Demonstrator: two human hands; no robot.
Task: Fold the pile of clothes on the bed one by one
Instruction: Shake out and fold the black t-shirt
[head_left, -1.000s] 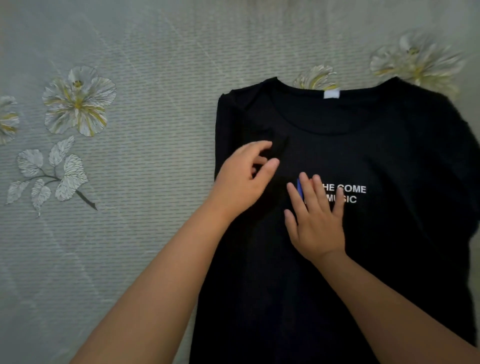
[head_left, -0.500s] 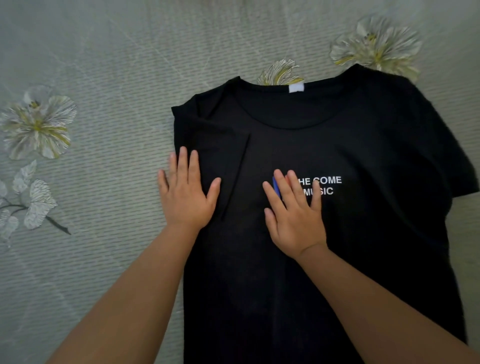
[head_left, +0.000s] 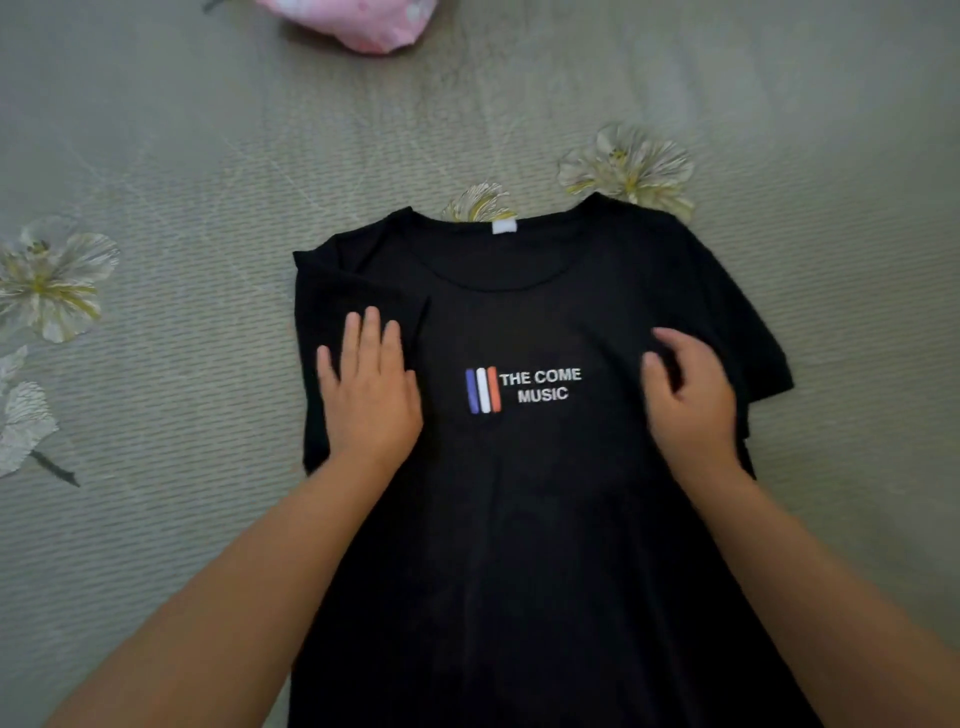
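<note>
A black T-shirt (head_left: 524, 519) lies front up on the bed, collar away from me, with a white "THE COME MUSIC" print and three coloured bars on the chest. Its left sleeve is folded inward over the body; the right sleeve still sticks out. My left hand (head_left: 369, 395) rests flat, fingers together, on the folded left side. My right hand (head_left: 685, 400) hovers over the shirt's right chest, fingers curled and blurred, with no cloth visibly pinched.
The bed is covered by a grey-green woven sheet (head_left: 171, 171) with pale flower prints. A pink garment (head_left: 358, 23) lies at the far edge, top centre, partly cut off by the frame.
My right hand has left the middle of the chest and gone to the shirt's right side, uncovering the print. My left hand stays pressed on the folded left side. The view tilted up.
</note>
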